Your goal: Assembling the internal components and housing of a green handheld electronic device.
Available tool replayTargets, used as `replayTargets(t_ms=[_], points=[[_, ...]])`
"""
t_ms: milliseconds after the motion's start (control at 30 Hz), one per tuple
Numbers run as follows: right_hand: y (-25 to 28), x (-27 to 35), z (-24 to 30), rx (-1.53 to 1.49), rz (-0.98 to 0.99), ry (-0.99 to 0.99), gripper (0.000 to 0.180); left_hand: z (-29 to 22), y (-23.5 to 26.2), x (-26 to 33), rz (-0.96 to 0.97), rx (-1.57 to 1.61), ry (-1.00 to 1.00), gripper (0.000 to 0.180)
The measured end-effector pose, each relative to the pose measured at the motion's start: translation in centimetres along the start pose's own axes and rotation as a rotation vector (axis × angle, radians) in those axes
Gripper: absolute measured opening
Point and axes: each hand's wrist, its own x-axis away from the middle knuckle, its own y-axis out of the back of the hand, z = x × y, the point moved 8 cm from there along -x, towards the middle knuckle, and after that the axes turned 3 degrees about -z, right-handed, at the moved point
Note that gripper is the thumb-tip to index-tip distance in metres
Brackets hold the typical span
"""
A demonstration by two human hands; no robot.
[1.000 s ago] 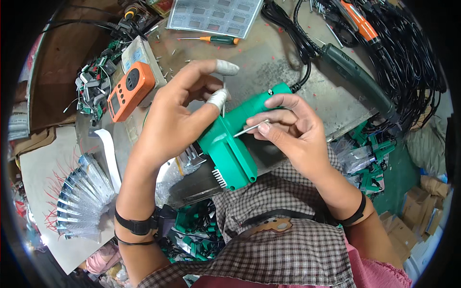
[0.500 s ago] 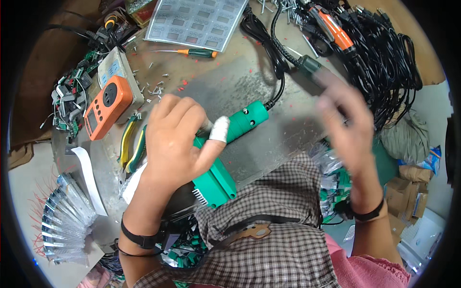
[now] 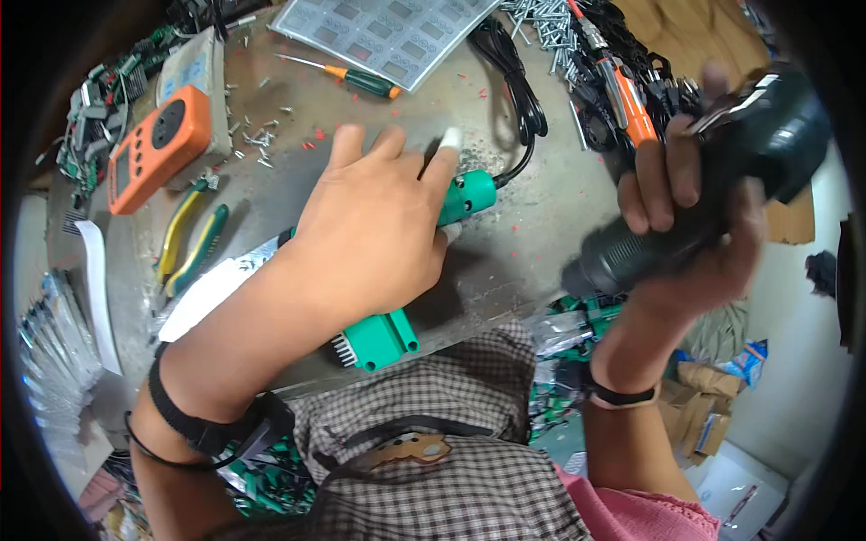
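Observation:
A green corded handheld tool [image 3: 383,341] lies on the worktable, its round handle pointing to the upper right and a row of pale comb-like teeth on its near end. My left hand [image 3: 370,216] is over its middle, the thumb and fingers curled about it and partly hidden; white wrapping covers two fingertips. At the right, my right hand [image 3: 667,189] is closed around a black power drill [image 3: 704,198], raised over the table's right edge. The drill's ribbed front end points down and left; motion smears its far end.
Left of my hand are yellow-green pliers [image 3: 189,239] and an orange socket meter [image 3: 162,149]. Farther back lie a screwdriver [image 3: 347,77], a sheet of printed panels [image 3: 388,32], loose screws [image 3: 541,32] and an orange pen-shaped driver [image 3: 622,95]. A black cord [image 3: 510,81] runs from the green tool.
My right hand, blurred and near a dark tool on the table before, now holds the black drill up at the right. My left hand has shifted along the green tool toward its handle. The view has shifted.

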Motion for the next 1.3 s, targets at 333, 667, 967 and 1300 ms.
replayTargets(t_ms=[333, 667, 967, 1300], points=[[-2.7, -3.6, -2.5, 0.005, 0.353, 0.061, 0.035, -0.3, -1.3, -1.0, 0.278, -0.013, 0.115, 0.089], [-6.4, -2.7, -0.5, 0.150, 0.358, 0.193, 0.035, -0.5, -1.0, -0.8, 0.278, 0.008, 0.110, 0.082], [-6.4, -2.3, -1.7, 0.201, 0.359, 0.110, 0.030, -0.9, -0.9, -0.4, 0.276, -0.026, 0.089, 0.080], [-5.3, -2.3, -1.3, 0.241, -0.045, 0.069, 0.045, -1.0, -1.6, -0.8, 0.323, -0.095, 0.084, 0.076]])
